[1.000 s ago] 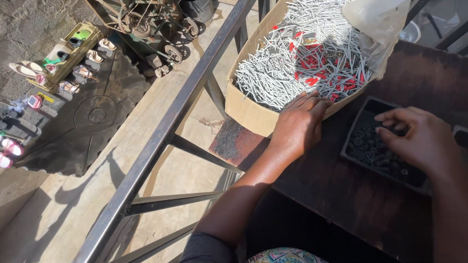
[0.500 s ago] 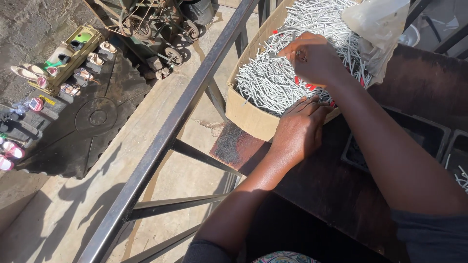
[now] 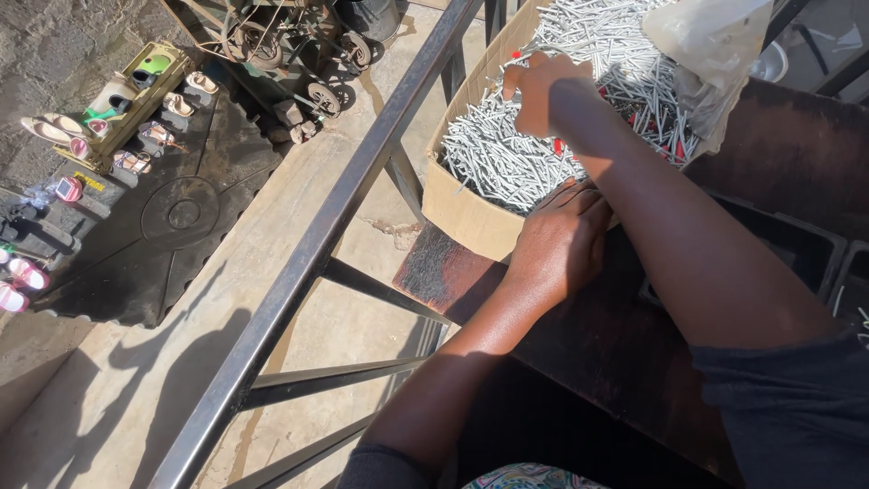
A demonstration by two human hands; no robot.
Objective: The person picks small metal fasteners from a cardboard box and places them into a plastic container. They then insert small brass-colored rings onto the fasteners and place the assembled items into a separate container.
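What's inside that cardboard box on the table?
The cardboard box is heaped with silver nails, with bits of red showing among them. The right hand reaches into the heap; a plastic bag covers the far corner, and the box bottom is hidden.

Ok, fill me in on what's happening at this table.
A person is working at a dark table beside a metal railing. The right hand reaches into a cardboard box heaped with silvery nails, its fingers curled as if pinching some. The left hand rests at the box's near edge. Whether either hand actually holds nails cannot be seen.
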